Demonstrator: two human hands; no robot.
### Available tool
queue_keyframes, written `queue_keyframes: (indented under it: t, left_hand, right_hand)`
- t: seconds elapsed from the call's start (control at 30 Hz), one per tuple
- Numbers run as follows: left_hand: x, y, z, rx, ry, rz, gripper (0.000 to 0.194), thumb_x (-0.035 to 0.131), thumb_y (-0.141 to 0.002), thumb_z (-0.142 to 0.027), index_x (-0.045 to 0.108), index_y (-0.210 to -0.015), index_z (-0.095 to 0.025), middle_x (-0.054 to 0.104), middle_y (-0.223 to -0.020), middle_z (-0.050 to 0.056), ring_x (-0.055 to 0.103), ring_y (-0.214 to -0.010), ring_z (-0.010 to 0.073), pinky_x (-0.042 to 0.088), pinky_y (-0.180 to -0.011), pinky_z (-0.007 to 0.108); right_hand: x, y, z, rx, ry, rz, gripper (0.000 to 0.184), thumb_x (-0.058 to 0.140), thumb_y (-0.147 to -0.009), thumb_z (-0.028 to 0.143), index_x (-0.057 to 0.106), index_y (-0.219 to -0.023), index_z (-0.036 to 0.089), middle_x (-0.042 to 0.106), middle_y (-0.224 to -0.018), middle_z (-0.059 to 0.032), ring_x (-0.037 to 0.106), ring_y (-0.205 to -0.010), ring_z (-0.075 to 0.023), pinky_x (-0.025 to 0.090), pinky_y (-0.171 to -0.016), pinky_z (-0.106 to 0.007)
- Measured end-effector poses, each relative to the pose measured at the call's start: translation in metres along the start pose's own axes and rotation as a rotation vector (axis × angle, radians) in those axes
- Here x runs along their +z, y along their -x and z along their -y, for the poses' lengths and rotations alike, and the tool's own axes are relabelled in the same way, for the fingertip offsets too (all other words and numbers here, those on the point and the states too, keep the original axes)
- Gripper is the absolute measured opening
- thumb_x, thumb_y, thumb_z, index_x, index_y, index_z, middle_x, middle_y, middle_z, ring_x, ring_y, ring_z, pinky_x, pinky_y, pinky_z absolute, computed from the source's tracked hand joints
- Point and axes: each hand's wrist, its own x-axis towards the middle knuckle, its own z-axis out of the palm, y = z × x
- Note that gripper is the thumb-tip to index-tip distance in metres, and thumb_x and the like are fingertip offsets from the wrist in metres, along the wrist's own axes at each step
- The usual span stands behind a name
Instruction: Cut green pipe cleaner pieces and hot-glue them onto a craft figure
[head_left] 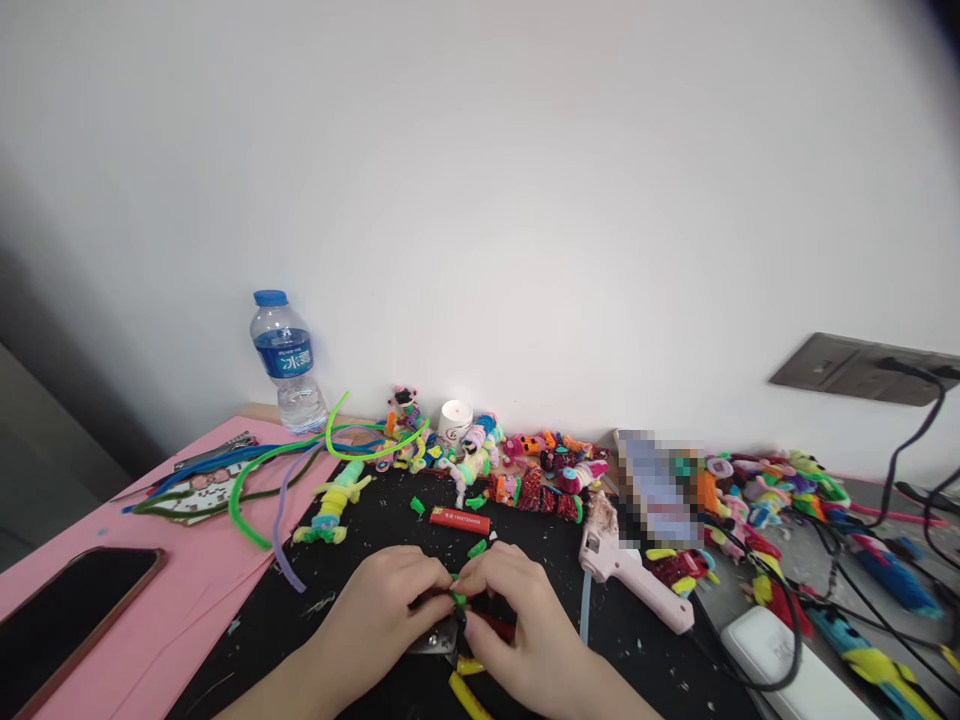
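Over the black mat [247,625], my left hand [386,605] and my right hand [521,615] meet with thumbs and fingertips pinched together. Between them is a small green fuzzy piece [457,597], probably pipe cleaner, with a dark bit below it; my fingers cover most of it. Under my hands lie a metal plate-like thing [437,640] and a tool with yellow handles [469,692], both partly hidden. Just beyond my fingertips are a green scrap [478,548] and a red lighter [459,520].
A pink glue gun [634,580] lies right, before a blurred propped phone-like thing [652,490]. Pipe-cleaner figures [540,490] line the wall. Left are pipe cleaners [244,500], a water bottle [285,365] and a phone [75,625]. Black cables [795,640] and a white power strip [787,665] sit right.
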Motion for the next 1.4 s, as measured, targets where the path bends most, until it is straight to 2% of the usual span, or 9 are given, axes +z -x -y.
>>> queue_keyframes:
  t: [0.1, 0.23, 0.47, 0.67, 0.93, 1.1, 1.4]
  left_hand:
    - [0.002, 0.001, 0.0, 0.007, -0.042, -0.005, 0.012, 0.056, -0.077, -0.012, 0.063, -0.068, -0.018, 0.061, -0.064, -0.001, 0.056, -0.064, 0.0137, 0.035, -0.058, 0.021]
    - [0.003, 0.002, -0.001, 0.002, -0.069, -0.007, 0.015, 0.054, -0.074, -0.009, 0.061, -0.065, -0.017, 0.06, -0.061, -0.001, 0.055, -0.061, 0.0139, 0.035, -0.057, 0.021]
    - [-0.001, -0.001, 0.0, -0.011, 0.131, -0.003, 0.013, 0.053, -0.084, -0.022, 0.065, -0.082, -0.021, 0.067, -0.078, -0.001, 0.06, -0.073, 0.0146, 0.04, -0.067, 0.021]
    - [-0.002, -0.001, -0.001, 0.017, 0.217, 0.037, 0.018, 0.047, -0.087, -0.021, 0.065, -0.089, -0.022, 0.068, -0.084, -0.001, 0.06, -0.077, 0.0141, 0.041, -0.07, 0.02]
    - [-0.003, -0.003, -0.004, -0.002, 0.303, 0.02, 0.019, 0.048, -0.086, -0.017, 0.066, -0.079, -0.02, 0.067, -0.073, -0.004, 0.058, -0.066, 0.0103, 0.039, -0.065, 0.016]
    - [-0.005, -0.003, -0.008, -0.01, 0.339, 0.039, 0.021, 0.047, -0.087, -0.02, 0.066, -0.078, -0.019, 0.064, -0.07, -0.003, 0.057, -0.064, 0.0107, 0.039, -0.062, 0.016]
    - [-0.007, -0.004, -0.013, -0.038, 0.362, 0.09, 0.028, 0.044, -0.087, -0.021, 0.064, -0.069, -0.015, 0.057, -0.061, -0.002, 0.053, -0.058, 0.0115, 0.037, -0.057, 0.018]
  right_hand:
    - [0.004, 0.001, -0.003, -0.026, 0.047, 0.011, 0.015, 0.06, -0.066, 0.006, 0.053, -0.072, 0.019, 0.063, -0.076, 0.0002, 0.056, -0.072, -0.0144, 0.037, -0.072, -0.027]
    - [0.008, 0.002, -0.008, -0.047, 0.082, 0.002, 0.013, 0.055, -0.075, 0.007, 0.053, -0.071, 0.019, 0.063, -0.075, 0.0005, 0.056, -0.071, -0.0137, 0.037, -0.07, -0.027]
    - [0.006, 0.002, -0.011, 0.035, 0.023, -0.085, 0.011, 0.054, -0.079, 0.008, 0.057, -0.077, 0.019, 0.062, -0.074, 0.0, 0.055, -0.072, -0.0136, 0.039, -0.069, -0.025]
    - [0.004, 0.003, -0.012, 0.064, 0.031, -0.106, 0.012, 0.054, -0.08, 0.009, 0.058, -0.075, 0.019, 0.062, -0.073, 0.0005, 0.055, -0.069, -0.0133, 0.039, -0.066, -0.024]
    - [0.002, 0.002, -0.011, 0.109, 0.052, -0.132, 0.013, 0.056, -0.077, 0.007, 0.06, -0.075, 0.019, 0.062, -0.07, 0.0015, 0.054, -0.065, -0.0126, 0.039, -0.061, -0.022]
    - [0.003, 0.003, -0.012, 0.109, 0.043, -0.131, 0.013, 0.054, -0.077, 0.007, 0.059, -0.075, 0.019, 0.061, -0.07, 0.0018, 0.053, -0.064, -0.0121, 0.039, -0.059, -0.021]
    - [0.004, 0.007, -0.012, 0.124, 0.01, -0.111, 0.014, 0.049, -0.079, 0.007, 0.048, -0.081, 0.021, 0.054, -0.069, 0.003, 0.051, -0.063, -0.012, 0.039, -0.056, -0.02]
